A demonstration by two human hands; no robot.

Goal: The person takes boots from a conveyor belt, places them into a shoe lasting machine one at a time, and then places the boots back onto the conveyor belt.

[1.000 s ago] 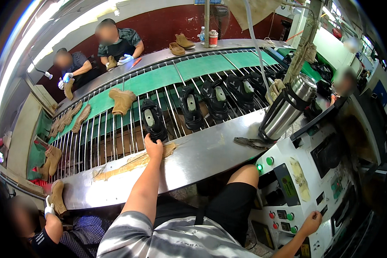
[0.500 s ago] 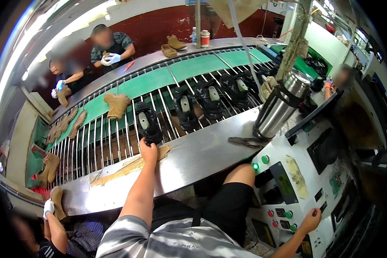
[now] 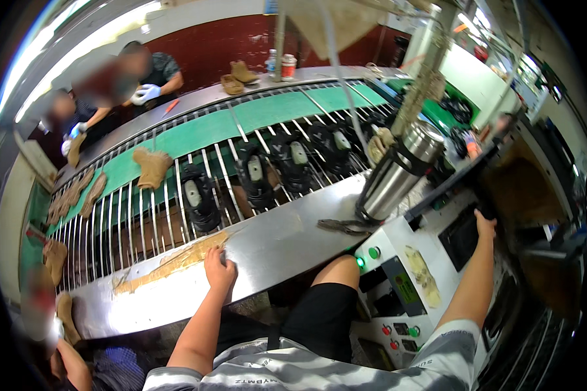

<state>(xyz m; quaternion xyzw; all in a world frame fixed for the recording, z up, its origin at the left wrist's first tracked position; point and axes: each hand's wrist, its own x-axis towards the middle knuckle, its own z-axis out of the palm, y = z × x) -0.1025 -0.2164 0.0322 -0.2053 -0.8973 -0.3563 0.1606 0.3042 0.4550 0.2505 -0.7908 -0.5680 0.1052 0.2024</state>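
Note:
My left hand (image 3: 220,268) rests open on the metal ledge (image 3: 287,241), beside a strip of brown tape (image 3: 169,264), holding nothing. Just beyond it, on the rollers, lies a black shoe (image 3: 199,199) with a pale insole area showing; hand and shoe are apart. More black shoes (image 3: 254,174) lie in a row to its right. My right hand (image 3: 484,228) reaches to the white machine (image 3: 407,260) on the right, by a dark pad (image 3: 460,238) and the machine's dark opening. Its fingers are partly hidden, so any hold on something cannot be made out.
A steel flask (image 3: 404,169) with a black strap stands at the ledge's right end, next to pliers (image 3: 346,226). Tan boot pieces (image 3: 152,168) lie on the green belt (image 3: 202,127). Co-workers with gloved hands (image 3: 147,93) are across the line; another person (image 3: 72,365) sits at lower left.
My left hand has let go of the black shoe and drawn back onto the ledge. My right hand has moved up and forward from beside the control buttons to the machine's dark opening.

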